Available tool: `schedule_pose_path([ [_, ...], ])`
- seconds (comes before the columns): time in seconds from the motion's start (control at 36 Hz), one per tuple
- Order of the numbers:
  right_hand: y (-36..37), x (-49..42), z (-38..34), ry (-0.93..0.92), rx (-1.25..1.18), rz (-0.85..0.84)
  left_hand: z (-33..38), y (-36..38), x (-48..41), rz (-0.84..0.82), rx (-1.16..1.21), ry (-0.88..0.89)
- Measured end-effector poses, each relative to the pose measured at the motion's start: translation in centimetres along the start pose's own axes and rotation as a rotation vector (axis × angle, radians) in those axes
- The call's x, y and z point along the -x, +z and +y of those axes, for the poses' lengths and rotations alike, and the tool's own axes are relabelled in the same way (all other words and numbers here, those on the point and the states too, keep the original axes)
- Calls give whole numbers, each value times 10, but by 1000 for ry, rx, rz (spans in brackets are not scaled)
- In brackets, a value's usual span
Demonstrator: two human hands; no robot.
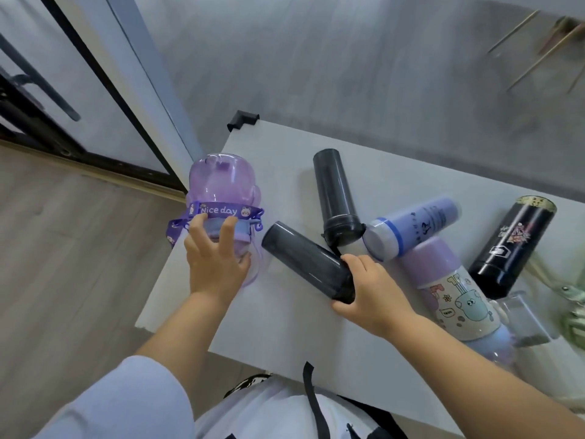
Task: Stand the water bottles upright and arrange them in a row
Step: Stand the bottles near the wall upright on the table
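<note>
At frame centre, your right hand (370, 288) is grasping the fallen dark bottle (308, 259) by its cap end, probably for tipping upright. Your left hand (215, 258) is gripping the purple bottle (221, 182), steadying it on the surface (285, 327).

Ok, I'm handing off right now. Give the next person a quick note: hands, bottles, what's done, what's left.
Left hand: gripping the purple bottle at its lid end, by the table's left edge.
Right hand: closed on the cap end of the near grey bottle, which lies flat.
Other bottles: far grey bottle, blue bottle, cartoon bottle and black bottle, all lying down in a cluster on the right half of the table.
Done: nothing stands upright yet, no row.
Left: stand all six up, then line them in a row.
</note>
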State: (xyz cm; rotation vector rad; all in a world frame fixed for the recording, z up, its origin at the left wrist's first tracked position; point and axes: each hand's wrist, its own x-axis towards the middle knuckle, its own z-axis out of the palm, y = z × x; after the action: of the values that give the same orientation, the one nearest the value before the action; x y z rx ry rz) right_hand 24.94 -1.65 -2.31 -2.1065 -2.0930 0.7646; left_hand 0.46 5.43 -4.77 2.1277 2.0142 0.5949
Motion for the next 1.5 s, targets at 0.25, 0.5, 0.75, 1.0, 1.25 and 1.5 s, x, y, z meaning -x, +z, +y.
schedule_pose_path([
  [0.25,-39,-4,-23,-121,-56,199,-11,-30,-26,-24,49,29],
  [0.5,-75,-28,-51,-114,-99,291,0,-91,-78,-200,94,-43],
  [0.75,-99,-56,-77,-148,-68,230,16,-121,-126,-471,-56,-24],
  [1.0,-114,-70,-89,-295,51,88,20,-116,-140,-383,56,-41],
  [1.25,-109,-69,-89,-421,46,-9,12,-113,-126,-277,149,6],
  [1.5,-97,-63,-87,-457,67,4,11,-116,-124,-290,122,21],
])
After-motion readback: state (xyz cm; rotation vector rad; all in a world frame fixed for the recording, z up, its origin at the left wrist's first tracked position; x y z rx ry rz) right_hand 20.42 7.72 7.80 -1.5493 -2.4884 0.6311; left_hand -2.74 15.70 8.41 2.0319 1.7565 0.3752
